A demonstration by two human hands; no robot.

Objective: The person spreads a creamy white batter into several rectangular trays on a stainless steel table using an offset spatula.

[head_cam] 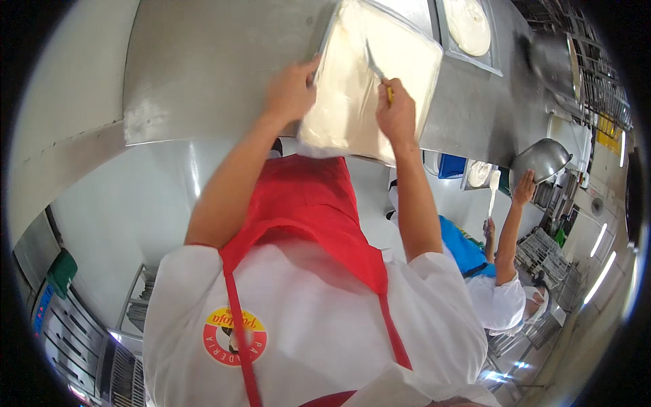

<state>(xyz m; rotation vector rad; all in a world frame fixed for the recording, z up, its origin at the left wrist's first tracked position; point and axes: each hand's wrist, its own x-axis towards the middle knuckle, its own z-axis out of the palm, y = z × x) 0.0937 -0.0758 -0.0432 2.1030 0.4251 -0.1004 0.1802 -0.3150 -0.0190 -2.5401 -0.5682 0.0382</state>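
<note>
A rectangular sheet pan (441, 56) lies before me, tilted on the steel table, its near end reaching past the front edge. Pale cream-coloured batter (351, 76) covers it in a smooth layer with streaks near the middle. My left hand (292, 91) grips the pan's left rim, slightly blurred. In my right hand (396, 112) is a spatula (374, 61) with a yellow handle; its thin metal blade rests on or just over the batter. Most of that handle is hidden by my fingers.
The steel table (213, 66) spans the front. On the right sits another lined pan (496, 65) with a mound of batter (468, 28). Beyond is a large steel bowl (554, 63). A co-worker (496, 300) at the right holds a tilted bowl (541, 157) and a batter-coated scraper (493, 188).
</note>
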